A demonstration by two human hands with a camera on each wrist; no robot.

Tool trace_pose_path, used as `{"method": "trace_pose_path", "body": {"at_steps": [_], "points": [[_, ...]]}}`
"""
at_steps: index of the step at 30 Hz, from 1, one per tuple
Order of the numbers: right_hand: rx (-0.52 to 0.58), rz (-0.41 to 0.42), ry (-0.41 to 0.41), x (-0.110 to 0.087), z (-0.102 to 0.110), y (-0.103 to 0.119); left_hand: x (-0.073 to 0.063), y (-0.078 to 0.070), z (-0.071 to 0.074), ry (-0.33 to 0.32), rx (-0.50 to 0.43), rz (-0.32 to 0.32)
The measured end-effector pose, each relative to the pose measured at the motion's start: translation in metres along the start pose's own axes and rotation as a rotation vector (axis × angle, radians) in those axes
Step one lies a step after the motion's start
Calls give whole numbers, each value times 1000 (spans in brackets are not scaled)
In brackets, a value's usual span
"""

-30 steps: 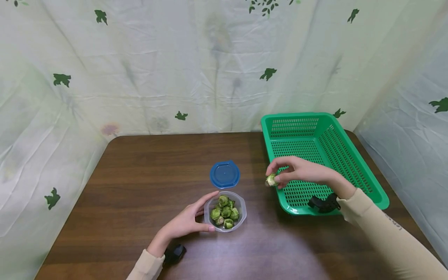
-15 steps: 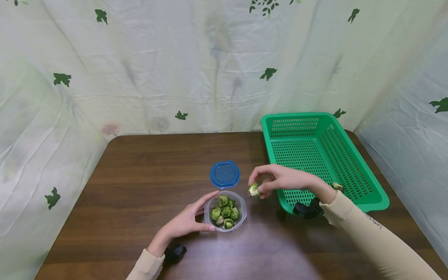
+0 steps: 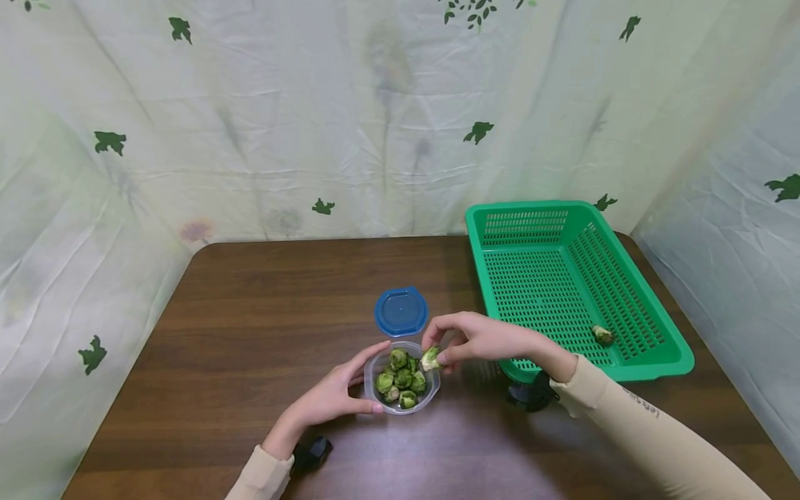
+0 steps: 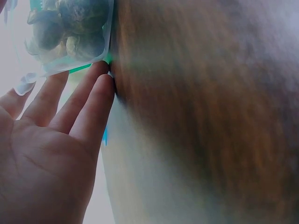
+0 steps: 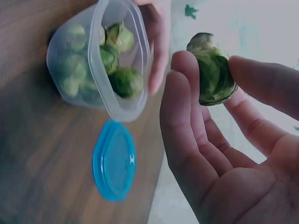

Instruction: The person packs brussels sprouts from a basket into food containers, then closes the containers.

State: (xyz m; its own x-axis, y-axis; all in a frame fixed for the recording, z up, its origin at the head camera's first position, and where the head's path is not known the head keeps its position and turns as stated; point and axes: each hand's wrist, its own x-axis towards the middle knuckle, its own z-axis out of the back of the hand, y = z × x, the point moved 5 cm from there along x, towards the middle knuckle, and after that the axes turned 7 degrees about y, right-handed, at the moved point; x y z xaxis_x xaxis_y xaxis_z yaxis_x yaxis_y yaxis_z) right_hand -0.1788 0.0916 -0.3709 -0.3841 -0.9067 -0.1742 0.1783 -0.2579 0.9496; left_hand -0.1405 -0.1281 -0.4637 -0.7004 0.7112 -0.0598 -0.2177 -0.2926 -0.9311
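Observation:
A clear plastic container (image 3: 432,397) stands on the table with several Brussels sprouts (image 3: 403,378) inside. My left hand (image 3: 334,392) holds its left side, the thumb on the near side and the index finger along the far rim. In the left wrist view, the fingertips (image 4: 100,70) touch the container wall (image 4: 42,72). Between thumb and fingers, my right hand (image 3: 478,340) pinches another Brussels sprout (image 3: 430,358), just above the container's right rim. The right wrist view shows this sprout (image 5: 212,74) clear of the sprouts in the container. Behind the container lies a blue lid (image 3: 401,312).
A green slotted basket (image 3: 537,260) stands at the right of the wooden table (image 3: 269,298), with a single Brussels sprout (image 3: 603,335) near its front right corner. Patterned cloth (image 3: 262,125) hangs behind the table and on both sides.
My right hand has carried its Brussels sprout left, from the basket's edge to the container's right rim. The sprout left in the basket has come into sight. My left hand stays put.

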Motion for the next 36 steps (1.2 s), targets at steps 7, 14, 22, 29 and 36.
{"method": "trace_pose_path", "body": {"at_steps": [7,14,22,29,36], "points": [[-45,-35,-29,8,-10,-3,0,0,0,-1,4,-18],[-26,-49,-22,20,-23,-13,0,1,0,3,11,2],[-41,-58,-28,31,-36,-19,-1,1,-1,6,2,-14],[-61,-82,-21,35,-39,-19,-1,-1,-1,3,-10,-20],[-73,-86,-33,30,-31,-17,0,-2,0,0,-9,1]]}}
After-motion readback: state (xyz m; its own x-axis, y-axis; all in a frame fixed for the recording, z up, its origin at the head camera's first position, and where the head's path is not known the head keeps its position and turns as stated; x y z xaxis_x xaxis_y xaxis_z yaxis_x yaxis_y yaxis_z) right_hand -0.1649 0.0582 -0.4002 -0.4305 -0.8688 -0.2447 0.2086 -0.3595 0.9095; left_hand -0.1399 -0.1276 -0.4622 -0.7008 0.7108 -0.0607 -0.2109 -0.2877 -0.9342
